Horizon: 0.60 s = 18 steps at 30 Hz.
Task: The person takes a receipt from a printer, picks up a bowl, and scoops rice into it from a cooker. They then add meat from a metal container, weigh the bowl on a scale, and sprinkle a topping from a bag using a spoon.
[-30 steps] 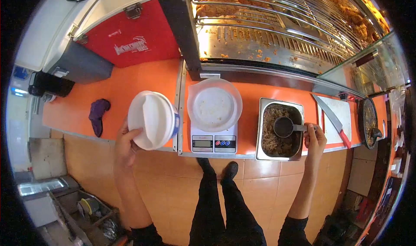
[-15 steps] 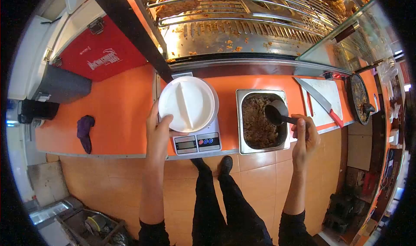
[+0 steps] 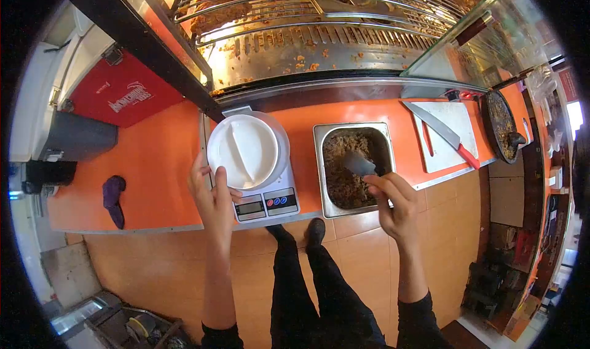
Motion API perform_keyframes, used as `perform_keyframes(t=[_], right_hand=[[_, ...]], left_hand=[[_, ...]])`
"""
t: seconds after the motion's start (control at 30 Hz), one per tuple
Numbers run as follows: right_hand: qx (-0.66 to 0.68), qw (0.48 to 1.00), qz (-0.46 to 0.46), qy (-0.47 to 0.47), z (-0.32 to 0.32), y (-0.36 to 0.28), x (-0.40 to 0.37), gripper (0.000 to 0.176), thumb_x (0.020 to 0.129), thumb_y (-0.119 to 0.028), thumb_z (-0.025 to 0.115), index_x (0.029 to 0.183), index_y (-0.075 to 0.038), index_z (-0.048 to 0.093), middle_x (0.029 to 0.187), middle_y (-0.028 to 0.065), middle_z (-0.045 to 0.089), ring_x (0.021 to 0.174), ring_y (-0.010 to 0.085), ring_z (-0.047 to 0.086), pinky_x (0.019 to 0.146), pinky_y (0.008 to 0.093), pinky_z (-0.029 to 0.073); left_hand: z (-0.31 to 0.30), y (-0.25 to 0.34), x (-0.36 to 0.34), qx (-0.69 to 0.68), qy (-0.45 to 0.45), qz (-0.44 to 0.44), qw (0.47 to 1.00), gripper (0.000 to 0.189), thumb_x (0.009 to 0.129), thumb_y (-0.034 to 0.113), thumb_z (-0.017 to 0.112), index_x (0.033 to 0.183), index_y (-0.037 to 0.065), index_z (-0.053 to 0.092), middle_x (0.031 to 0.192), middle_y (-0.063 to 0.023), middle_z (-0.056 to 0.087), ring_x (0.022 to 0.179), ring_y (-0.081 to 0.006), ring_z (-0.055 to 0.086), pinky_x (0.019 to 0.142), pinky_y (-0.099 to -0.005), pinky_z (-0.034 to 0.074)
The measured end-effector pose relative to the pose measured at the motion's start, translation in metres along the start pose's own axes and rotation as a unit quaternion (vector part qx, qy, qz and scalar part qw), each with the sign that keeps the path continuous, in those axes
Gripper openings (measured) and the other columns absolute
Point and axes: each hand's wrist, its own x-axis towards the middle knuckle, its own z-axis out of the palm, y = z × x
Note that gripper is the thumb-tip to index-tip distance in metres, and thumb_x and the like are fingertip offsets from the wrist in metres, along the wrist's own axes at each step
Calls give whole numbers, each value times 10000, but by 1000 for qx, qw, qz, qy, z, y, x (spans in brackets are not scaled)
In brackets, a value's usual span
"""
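Observation:
A white round divided dish (image 3: 258, 149) rests on a kitchen scale (image 3: 279, 201). My left hand (image 3: 212, 195) is at the dish's left rim with fingers and thumb apart; its fingertips are close to or touching the rim. A steel food pan (image 3: 319, 170) holds chopped brown food (image 3: 341, 188) that looks like meat. Over that food is the dark bowl of a ladle (image 3: 359, 163), tilted toward the pan. My right hand (image 3: 396, 207) has its fingers closed around the ladle's handle, which the hand mostly hides.
A knife (image 3: 439, 127) with a red handle lies across a white cutting board (image 3: 452, 155). Farther right is a dark stone mortar (image 3: 501, 127). A purple cloth-like item (image 3: 113, 201) lies on the orange counter (image 3: 153, 164). Behind the counter stands a glass-sided food warmer (image 3: 270, 54).
My right hand has moved left and lower, turning the ladle over the food. My left thumb has come off the inside of the dish. The whole view has shifted slightly.

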Motion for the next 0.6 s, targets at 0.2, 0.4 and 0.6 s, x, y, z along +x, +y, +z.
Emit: perform_keyframes(t=[0.2, 0.4, 0.6], right_hand=[[28, 995, -60, -81, 3, -4, -10, 100, 757, -10, 664, 850, -9, 629, 682, 100, 561, 579, 255, 553, 505, 345, 419], [10, 998, -40, -55, 5, 9, 4, 76, 791, -44, 653, 856, -8, 635, 691, 108, 571, 603, 263, 570, 527, 350, 439], [54, 986, -53, -151, 6, 5, -6, 112, 831, -116, 626, 825, -4, 617, 685, 115, 558, 615, 287, 567, 540, 360, 439]], left_hand=[[21, -27, -63, 172, 61, 202, 962, 436, 865, 70, 534, 1285, 45, 420, 994, -64, 454, 693, -86, 398, 656, -271, 382], [72, -31, -106, -45, -264, 50, 962, 517, 837, 70, 632, 1302, -4, 416, 855, -19, 513, 674, -70, 498, 608, -206, 411], [98, -44, -113, -185, -213, 6, 959, 496, 871, 1, 590, 1329, -25, 401, 748, -47, 609, 651, -78, 578, 608, -210, 471]])
